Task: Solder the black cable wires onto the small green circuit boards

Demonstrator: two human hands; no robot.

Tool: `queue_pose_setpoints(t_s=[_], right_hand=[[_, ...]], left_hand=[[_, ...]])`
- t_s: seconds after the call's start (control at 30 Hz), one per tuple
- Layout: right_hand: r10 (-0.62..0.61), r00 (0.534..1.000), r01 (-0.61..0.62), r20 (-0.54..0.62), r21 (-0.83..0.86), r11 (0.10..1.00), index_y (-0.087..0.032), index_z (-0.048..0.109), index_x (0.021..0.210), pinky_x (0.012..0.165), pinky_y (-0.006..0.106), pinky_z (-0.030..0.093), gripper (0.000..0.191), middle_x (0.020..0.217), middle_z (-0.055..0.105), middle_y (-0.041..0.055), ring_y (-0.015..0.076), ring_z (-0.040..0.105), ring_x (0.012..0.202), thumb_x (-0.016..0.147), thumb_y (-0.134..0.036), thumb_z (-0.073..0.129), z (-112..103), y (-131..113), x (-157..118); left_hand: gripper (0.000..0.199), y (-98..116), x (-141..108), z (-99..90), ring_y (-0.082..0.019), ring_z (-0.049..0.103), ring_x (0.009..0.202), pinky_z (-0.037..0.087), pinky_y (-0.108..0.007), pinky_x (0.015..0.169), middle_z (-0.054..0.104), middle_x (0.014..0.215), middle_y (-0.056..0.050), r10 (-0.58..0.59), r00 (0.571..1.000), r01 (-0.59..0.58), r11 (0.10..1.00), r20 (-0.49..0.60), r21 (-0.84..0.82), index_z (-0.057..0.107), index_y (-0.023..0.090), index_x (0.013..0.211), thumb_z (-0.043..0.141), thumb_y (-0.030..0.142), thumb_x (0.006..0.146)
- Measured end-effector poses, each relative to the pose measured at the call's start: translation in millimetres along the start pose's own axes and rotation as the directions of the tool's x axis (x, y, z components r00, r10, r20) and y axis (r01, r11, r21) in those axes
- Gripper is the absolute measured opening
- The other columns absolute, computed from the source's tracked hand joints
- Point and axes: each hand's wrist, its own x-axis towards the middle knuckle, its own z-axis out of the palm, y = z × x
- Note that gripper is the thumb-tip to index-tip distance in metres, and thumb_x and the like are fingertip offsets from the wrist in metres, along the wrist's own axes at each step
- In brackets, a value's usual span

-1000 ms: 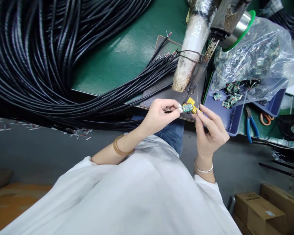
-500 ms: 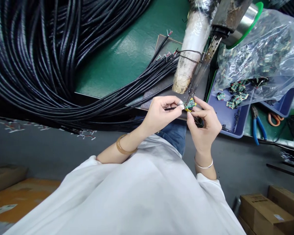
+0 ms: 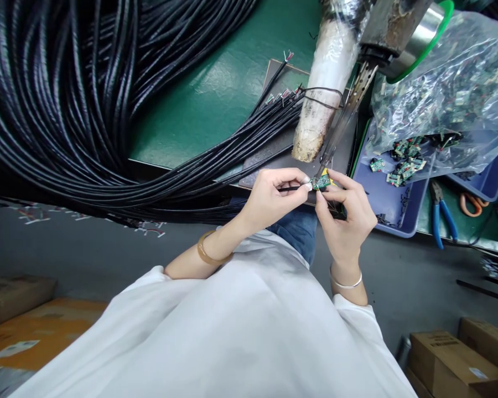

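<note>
My left hand [image 3: 276, 194] pinches the end of a black cable [image 3: 288, 189] between thumb and fingers, close against a small green circuit board [image 3: 322, 182]. The board's right side is gripped by the fingertips of my right hand [image 3: 345, 213]. Something yellow shows at the board's upper edge. From above, a soldering iron [image 3: 336, 132] in a fixed mount points down, its tip at the board where the cable end meets it. Whether the tip touches a wire is too small to tell. Beside the iron hangs a white wrapped tube [image 3: 318, 105] with a browned end.
Thick bundles of black cable [image 3: 108, 110] cover the left of the green table [image 3: 199, 99]. At right are a blue tray [image 3: 410, 221] with several boards, a plastic bag [image 3: 452, 88] of more boards, blue-handled pliers [image 3: 442, 215] and orange-handled scissors [image 3: 473, 204]. Cardboard boxes [image 3: 452, 354] stand on the floor.
The board has turned slightly and sits a little lower in the picture, with less yellow showing. Both hands keep their hold, and the view has shifted slightly.
</note>
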Motion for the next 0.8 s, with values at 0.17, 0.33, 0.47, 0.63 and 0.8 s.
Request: queue_pose_setpoints(t_s=[0.17, 0.33, 0.47, 0.63, 0.8], right_hand=[[-0.021, 1.000, 0.021, -0.012, -0.029, 0.999, -0.025, 0.065, 0.091, 0.089, 0.037, 0.063, 0.007, 0.122, 0.072, 0.0052, 0.0204, 0.073, 0.105, 0.090, -0.018, 0.067, 0, -5, 4], [-0.056, 0.997, 0.054, -0.047, -0.038, 0.998, -0.025, 0.062, 0.089, 0.088, 0.037, 0.065, 0.011, 0.119, 0.073, 0.0053, 0.0208, 0.074, 0.105, 0.087, -0.015, 0.068, -1, -6, 0], [-0.061, 0.998, 0.060, -0.031, -0.032, 0.998, -0.024, 0.061, 0.088, 0.087, 0.035, 0.066, 0.013, 0.119, 0.073, 0.0059, 0.0205, 0.073, 0.107, 0.085, -0.014, 0.069, -1, -1, -5], [-0.024, 1.000, 0.024, -0.009, -0.034, 0.999, -0.024, 0.062, 0.088, 0.089, 0.039, 0.065, 0.008, 0.117, 0.075, 0.0056, 0.0217, 0.073, 0.108, 0.089, -0.018, 0.067, -1, 0, 0], [0.213, 0.966, -0.202, -0.148, 0.088, 0.976, -0.025, 0.067, 0.093, 0.064, 0.034, 0.064, 0.004, 0.101, 0.076, 0.0036, 0.0209, 0.077, 0.084, 0.090, -0.023, 0.067, -24, 0, 0]], left_hand=[[0.008, 3, 2, -0.5, -0.006, 0.050, 0.053, 0.039, -0.014, 0.046, 0.067, 0.068, -0.001, 0.113, 0.993, -0.111, 0.992, -0.036, 0.065, 0.071, 0.013, 0.075, 0.065, 0.018, 0.078], [0.010, 2, 1, -1.7, -0.004, 0.040, 0.049, 0.032, -0.015, 0.043, 0.064, 0.065, 0.000, 0.168, 0.986, -0.166, 0.979, -0.012, 0.121, 0.071, 0.012, 0.075, 0.065, 0.018, 0.079], [0.009, -2, -1, -1.4, -0.005, 0.040, 0.051, 0.031, -0.016, 0.044, 0.061, 0.065, 0.001, 0.135, 0.991, -0.135, 0.982, 0.011, 0.133, 0.070, 0.012, 0.076, 0.065, 0.018, 0.080], [0.008, -3, -2, -0.8, -0.006, 0.038, 0.052, 0.029, -0.017, 0.046, 0.057, 0.064, 0.002, 0.093, 0.996, -0.093, 0.988, 0.010, 0.123, 0.067, 0.013, 0.075, 0.064, 0.018, 0.081], [0.012, 5, -9, -7.2, -0.007, 0.036, 0.056, 0.029, -0.020, 0.052, 0.044, 0.059, 0.005, 0.015, 0.966, -0.064, 0.981, 0.257, 0.181, 0.061, 0.015, 0.068, 0.059, 0.013, 0.079]])
